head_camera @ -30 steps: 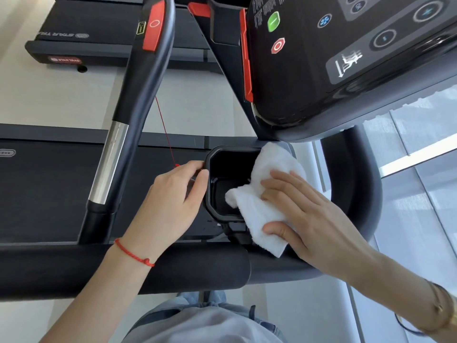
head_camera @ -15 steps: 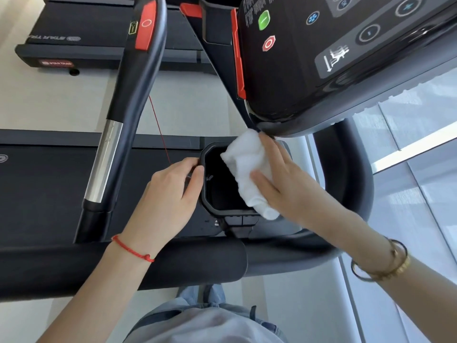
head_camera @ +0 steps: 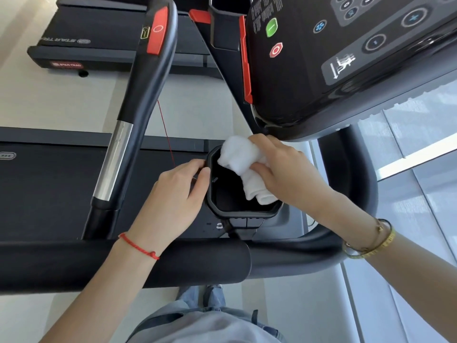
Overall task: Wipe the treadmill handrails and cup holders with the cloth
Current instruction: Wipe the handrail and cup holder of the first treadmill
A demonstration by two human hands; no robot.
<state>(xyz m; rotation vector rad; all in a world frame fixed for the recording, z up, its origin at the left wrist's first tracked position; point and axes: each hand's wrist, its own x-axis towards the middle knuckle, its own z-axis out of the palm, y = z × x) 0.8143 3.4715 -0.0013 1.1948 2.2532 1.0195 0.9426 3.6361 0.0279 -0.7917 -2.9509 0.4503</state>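
Note:
A black cup holder [head_camera: 243, 214] sits below the treadmill console, just beyond the padded front handrail [head_camera: 197, 266]. My right hand [head_camera: 284, 174] grips a bunched white cloth [head_camera: 247, 169] against the holder's far and right inner wall. The cloth hangs partly down into the holder. My left hand [head_camera: 178, 196] holds the holder's left rim, with thumb and fingertips curled on its edge. A second black handrail [head_camera: 138, 100] with a chrome section and a red pad rises at the left.
The dark console [head_camera: 346, 58] with green and red buttons overhangs the cup holder closely. A curved grey side rail [head_camera: 356, 194] runs on the right. Another treadmill deck [head_camera: 74, 53] stands on the pale floor beyond. A thin red cord [head_camera: 167, 137] hangs near my left hand.
My right hand has carried the cloth from the holder's right rim up to its far edge, then bunched it and pushed it along the inner wall. My left hand has stayed on the left rim.

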